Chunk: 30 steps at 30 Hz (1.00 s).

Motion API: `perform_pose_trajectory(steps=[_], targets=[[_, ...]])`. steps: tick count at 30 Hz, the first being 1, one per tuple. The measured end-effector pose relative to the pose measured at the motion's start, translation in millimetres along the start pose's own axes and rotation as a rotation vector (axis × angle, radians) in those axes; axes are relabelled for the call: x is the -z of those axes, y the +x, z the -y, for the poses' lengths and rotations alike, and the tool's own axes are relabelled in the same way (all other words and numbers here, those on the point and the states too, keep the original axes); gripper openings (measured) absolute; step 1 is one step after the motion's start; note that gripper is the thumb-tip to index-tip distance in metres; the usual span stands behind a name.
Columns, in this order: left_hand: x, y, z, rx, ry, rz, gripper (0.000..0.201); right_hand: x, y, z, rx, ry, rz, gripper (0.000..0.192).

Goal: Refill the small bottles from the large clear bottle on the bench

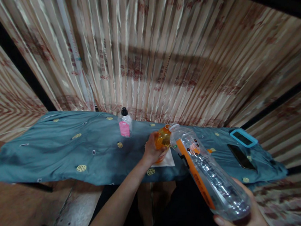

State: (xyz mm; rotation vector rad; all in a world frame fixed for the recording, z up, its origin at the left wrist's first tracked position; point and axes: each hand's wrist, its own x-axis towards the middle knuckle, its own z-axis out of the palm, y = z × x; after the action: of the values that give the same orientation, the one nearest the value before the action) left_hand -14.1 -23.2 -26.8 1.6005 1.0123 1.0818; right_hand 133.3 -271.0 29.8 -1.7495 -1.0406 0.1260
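My left hand (152, 150) is closed around a bottle of orange liquid (163, 137) above the cloth-covered table. In my right hand (241, 213) is a large clear plastic bottle (211, 167) with an orange label, gripped near its base. The clear bottle is tilted, its neck pointing away from me and touching or just beside the mouth of the orange bottle; I cannot tell which. Under the orange bottle lies a white sheet (168, 160), partly hidden by my left hand. Left of it stands a small clear bottle (125, 124) with a black cap and a pink label.
A blue-green patterned cloth covers the table (101, 153). At the right end lie a dark phone (241, 156) and a blue-framed device (243, 137). A pleated curtain (144, 49) hangs behind the table, with dark metal poles at both sides.
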Motion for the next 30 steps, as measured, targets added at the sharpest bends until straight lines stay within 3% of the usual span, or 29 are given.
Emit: perform_pose_trajectory(steps=[8,13,14,19,30], targets=[[-1.6,0.8,1.2,-0.018,-0.026,-0.019,0.057,7.5,3.8,-16.2,0.162,-0.124,0.024,0.081],[-2.8,2.1,3.7,-0.022,-0.030,-0.016,0.058,16.3,11.7,-33.4,0.408,-0.227,0.130,0.078],[-2.8,2.2,4.1,-0.026,-0.030,-0.015,0.058,15.5,11.4,-31.8,0.391,-0.209,0.128,0.077],[-1.6,1.2,2.9,-0.032,-0.025,-0.016,0.057,3.3,2.3,-10.2,0.040,-0.043,0.018,0.085],[0.8,-0.1,-0.5,-0.008,-0.028,0.020,0.055,2.4,1.1,-3.6,-0.041,0.030,0.018,0.081]])
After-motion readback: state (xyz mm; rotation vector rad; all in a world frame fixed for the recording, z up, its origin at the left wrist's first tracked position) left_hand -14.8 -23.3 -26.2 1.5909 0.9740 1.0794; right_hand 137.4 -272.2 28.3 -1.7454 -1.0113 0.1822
